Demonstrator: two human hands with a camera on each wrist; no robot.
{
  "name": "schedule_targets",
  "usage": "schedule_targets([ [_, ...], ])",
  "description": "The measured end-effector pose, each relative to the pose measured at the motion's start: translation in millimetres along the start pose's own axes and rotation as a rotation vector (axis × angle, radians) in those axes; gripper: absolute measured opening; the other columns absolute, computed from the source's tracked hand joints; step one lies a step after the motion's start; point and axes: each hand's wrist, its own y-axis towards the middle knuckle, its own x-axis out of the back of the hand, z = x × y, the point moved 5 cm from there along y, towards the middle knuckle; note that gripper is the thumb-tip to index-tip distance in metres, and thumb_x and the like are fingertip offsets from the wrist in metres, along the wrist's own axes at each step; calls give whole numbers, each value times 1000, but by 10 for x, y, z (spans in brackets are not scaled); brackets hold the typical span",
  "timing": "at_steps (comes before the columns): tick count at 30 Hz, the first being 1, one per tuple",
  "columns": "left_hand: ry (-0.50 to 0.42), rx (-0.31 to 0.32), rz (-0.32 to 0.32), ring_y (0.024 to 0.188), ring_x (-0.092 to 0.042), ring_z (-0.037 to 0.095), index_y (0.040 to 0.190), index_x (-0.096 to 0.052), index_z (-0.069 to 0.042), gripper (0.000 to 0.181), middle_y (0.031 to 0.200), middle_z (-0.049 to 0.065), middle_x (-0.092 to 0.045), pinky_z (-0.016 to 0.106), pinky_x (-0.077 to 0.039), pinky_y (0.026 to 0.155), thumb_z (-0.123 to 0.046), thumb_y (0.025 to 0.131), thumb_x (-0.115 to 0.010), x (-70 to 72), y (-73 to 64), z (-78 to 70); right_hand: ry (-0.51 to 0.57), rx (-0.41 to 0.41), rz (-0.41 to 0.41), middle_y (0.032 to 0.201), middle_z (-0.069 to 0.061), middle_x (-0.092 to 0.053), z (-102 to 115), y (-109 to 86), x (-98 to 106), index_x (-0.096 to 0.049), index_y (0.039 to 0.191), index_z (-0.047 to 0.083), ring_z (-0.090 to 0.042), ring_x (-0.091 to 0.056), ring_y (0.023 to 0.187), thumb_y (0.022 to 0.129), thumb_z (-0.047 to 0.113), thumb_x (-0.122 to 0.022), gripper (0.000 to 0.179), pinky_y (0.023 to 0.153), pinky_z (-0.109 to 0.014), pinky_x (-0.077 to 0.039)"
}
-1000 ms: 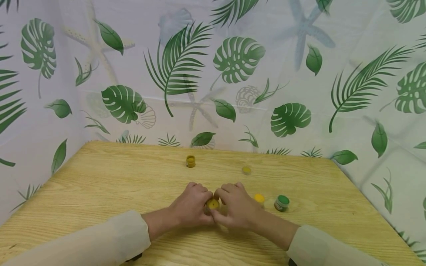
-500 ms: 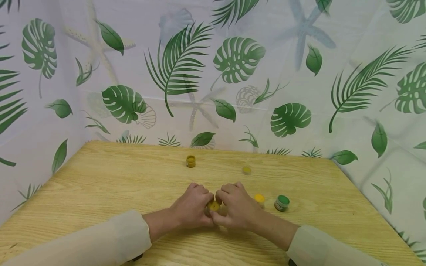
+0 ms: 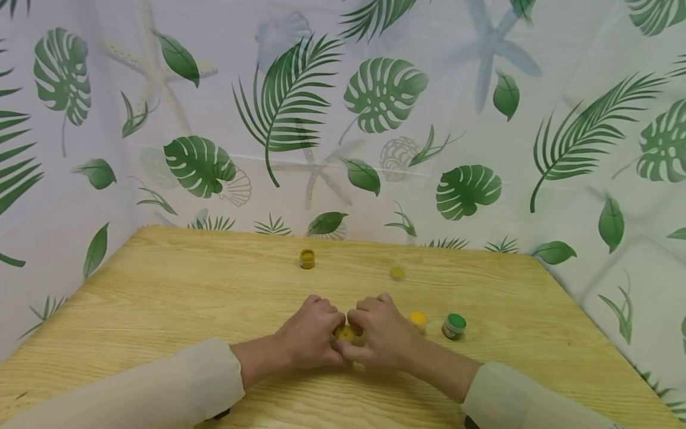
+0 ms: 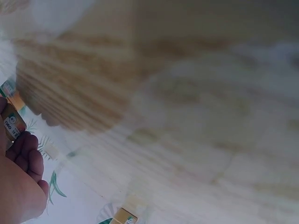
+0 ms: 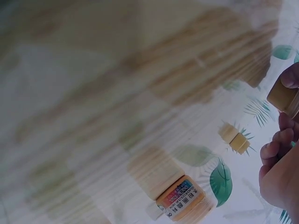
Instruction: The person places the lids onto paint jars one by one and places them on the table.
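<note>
A small ochre-yellow paint jar [image 3: 346,334] is held between both hands just above or on the wooden table; the fingers hide much of it. My left hand [image 3: 308,333] grips its left side with curled fingers and thumb. From the other side, my right hand [image 3: 383,333] pinches it, the thumb near the front. In the left wrist view the jar's labelled side [image 4: 13,125] shows beside the curled fingers. At the right edge of the right wrist view, its ochre part [image 5: 281,96] shows under a fingertip.
Right of the hands stand a yellow paint jar [image 3: 417,322] and a green paint jar [image 3: 454,326]. Farther back are an ochre jar [image 3: 307,260], seemingly uncovered, and a low ochre disc like a lid [image 3: 397,274]. A leaf-patterned curtain [image 3: 321,149] hangs behind the table [image 3: 187,286].
The held jar has shifted slightly rightward and nearer the person between the fingers. Both hands otherwise stay almost in place, and the other jars have not moved.
</note>
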Motion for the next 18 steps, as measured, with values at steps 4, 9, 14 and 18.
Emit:
schedule_targets([
  [4,-1,-6,-1,63,-40,3,70,-59,-17,35,63,-12,-48,30,-40,79,-45,71,-80,5,-6,1,10,-41,40,59,13,-38,-25,10,-20,-46,61,22,-4,-35,58,88,54,-64,46,73,-29,-29],
  [9,4,-7,-57,64,-43,4,78,-66,-15,37,67,-10,-55,31,-42,80,-46,68,-83,26,-18,18,49,-80,70,82,9,-57,-51,0,-26,-63,90,19,-9,-49,79,88,53,-63,34,81,-33,-35],
  [14,9,-13,-78,65,-42,3,84,-70,-15,35,69,-11,-56,30,-42,80,-45,71,-81,34,-10,14,65,-13,41,85,10,-53,-10,-12,6,-64,95,19,-8,-44,82,87,43,-66,25,81,-31,-32],
  [18,20,1,-63,65,-40,3,80,-67,-17,33,68,-11,-54,30,-41,80,-46,73,-80,34,-7,10,54,15,1,85,9,-55,9,-15,24,-65,90,20,-7,-44,82,85,41,-68,22,81,-30,-33],
])
